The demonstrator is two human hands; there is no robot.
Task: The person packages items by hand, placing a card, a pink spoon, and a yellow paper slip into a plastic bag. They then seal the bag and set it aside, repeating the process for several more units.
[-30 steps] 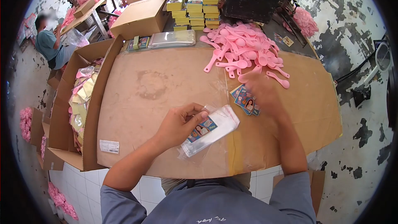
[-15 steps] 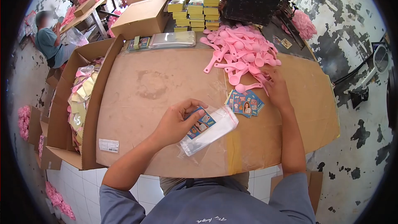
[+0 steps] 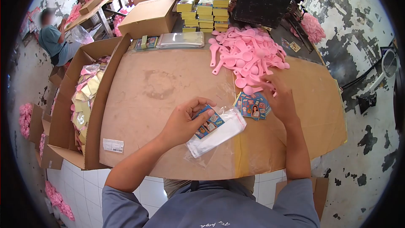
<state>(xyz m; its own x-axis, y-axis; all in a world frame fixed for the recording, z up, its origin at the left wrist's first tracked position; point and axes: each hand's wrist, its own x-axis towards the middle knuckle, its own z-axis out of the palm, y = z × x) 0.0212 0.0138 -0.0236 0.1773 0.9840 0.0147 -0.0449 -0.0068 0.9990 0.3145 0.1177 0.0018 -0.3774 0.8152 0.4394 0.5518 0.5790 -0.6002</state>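
My left hand (image 3: 185,120) pinches a blue printed card (image 3: 209,125) between thumb and fingers. Under that card lies a stack of clear plastic bags (image 3: 219,137), slanted on the cardboard. My right hand (image 3: 282,99) is at the near edge of a heap of pink plastic spoons (image 3: 249,52), its fingers closed around the handle end of one pink spoon (image 3: 249,90). Just below that spoon rests a small fanned pile of blue printed cards (image 3: 253,107), partly covered by the spoon and near my right hand.
A long open carton (image 3: 95,143) with packed pieces stands along the left side. At the back are a closed cardboard box (image 3: 147,17), stacks of yellow-edged cards (image 3: 205,12), a bundle of clear sleeves (image 3: 181,40) and a black box (image 3: 261,0). A person (image 3: 55,40) sits far left.
My right hand has come slightly down and its fingers have closed in on the spoon's handle. My left hand keeps its card, now tilted a little more into view.
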